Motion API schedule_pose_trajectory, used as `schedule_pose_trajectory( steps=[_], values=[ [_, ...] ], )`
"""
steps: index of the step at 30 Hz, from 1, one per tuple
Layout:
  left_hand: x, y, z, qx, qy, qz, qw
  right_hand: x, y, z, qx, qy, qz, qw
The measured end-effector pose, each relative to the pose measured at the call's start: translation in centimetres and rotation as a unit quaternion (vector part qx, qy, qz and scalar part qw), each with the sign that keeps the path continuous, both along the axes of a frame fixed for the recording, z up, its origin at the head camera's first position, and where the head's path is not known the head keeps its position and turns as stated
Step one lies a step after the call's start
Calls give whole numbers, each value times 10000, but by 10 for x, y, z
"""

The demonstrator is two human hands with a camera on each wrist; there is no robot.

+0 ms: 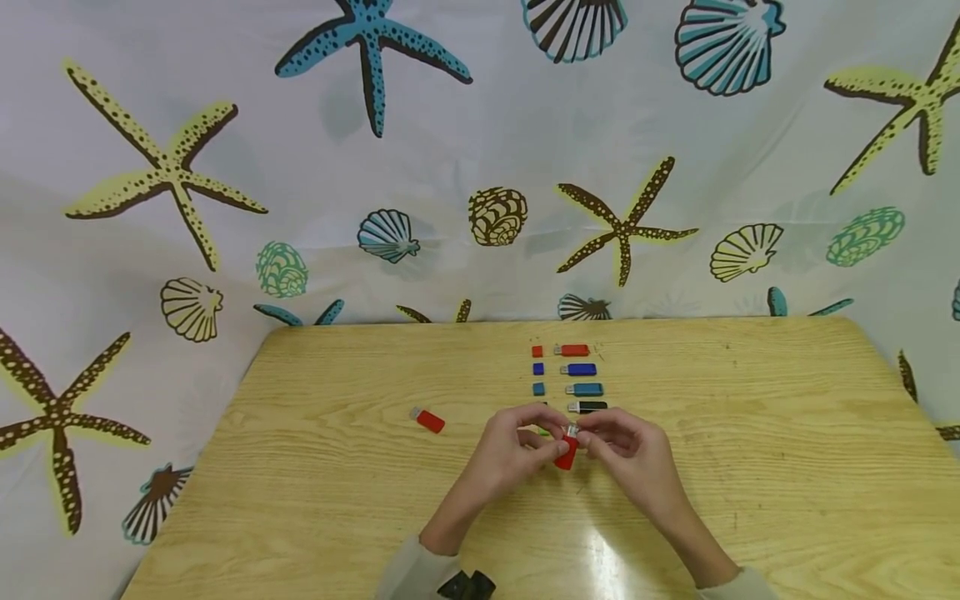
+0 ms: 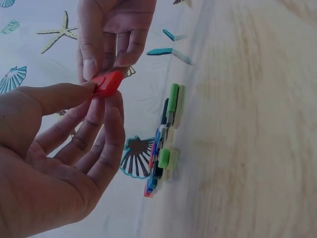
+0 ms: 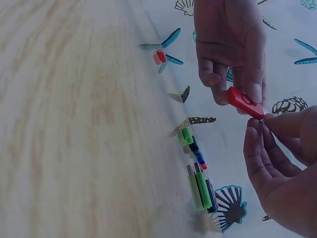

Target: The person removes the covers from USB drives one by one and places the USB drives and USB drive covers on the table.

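A red USB flash drive (image 1: 566, 455) is held up between the two hands, its metal connector end pointing away from the person. The left hand (image 1: 512, 450) pinches the red body between thumb and fingers. At the connector end, the right hand (image 1: 632, 443) pinches with thumb and fingertips, covering part of the metal. The left wrist view shows the same red drive (image 2: 108, 84) with its plug end hidden by fingers. From the right wrist, the right hand (image 3: 285, 158) meets the drive's tip while the left hand (image 3: 233, 44) grips the body from above.
Beyond the hands stand rows of small caps, such as a red cap (image 1: 537, 352), beside uncapped red (image 1: 574, 350), blue (image 1: 580, 369), teal (image 1: 587, 389) and black drives (image 1: 588, 407). A green drive (image 3: 202, 187) is also there. Another red drive (image 1: 430, 421) lies to the left.
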State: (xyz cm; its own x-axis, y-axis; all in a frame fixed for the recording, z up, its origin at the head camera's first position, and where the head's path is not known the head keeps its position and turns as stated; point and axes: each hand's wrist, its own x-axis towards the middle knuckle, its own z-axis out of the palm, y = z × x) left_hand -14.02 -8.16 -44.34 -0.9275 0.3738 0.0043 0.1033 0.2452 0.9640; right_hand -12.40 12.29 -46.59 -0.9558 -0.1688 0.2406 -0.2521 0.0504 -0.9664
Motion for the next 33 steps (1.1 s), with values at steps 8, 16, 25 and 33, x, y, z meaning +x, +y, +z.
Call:
schedule_pose_trajectory(
  steps=[8,16,25,33],
  values=[
    [-1,-2,-2,248,252,254,9991,2,-5,-2,99,-61,71,9999],
    [0,-1,-3,529,315,684,9958,3,-10,-3,55,-66,137,9999],
    [1,-3,-2,691,347,425,9961,3,-7,0,271,-32,225,9994],
    [2,-2,-3,533,493,403,9965,4,-5,2,117,-86,469,9988]
  ],
)
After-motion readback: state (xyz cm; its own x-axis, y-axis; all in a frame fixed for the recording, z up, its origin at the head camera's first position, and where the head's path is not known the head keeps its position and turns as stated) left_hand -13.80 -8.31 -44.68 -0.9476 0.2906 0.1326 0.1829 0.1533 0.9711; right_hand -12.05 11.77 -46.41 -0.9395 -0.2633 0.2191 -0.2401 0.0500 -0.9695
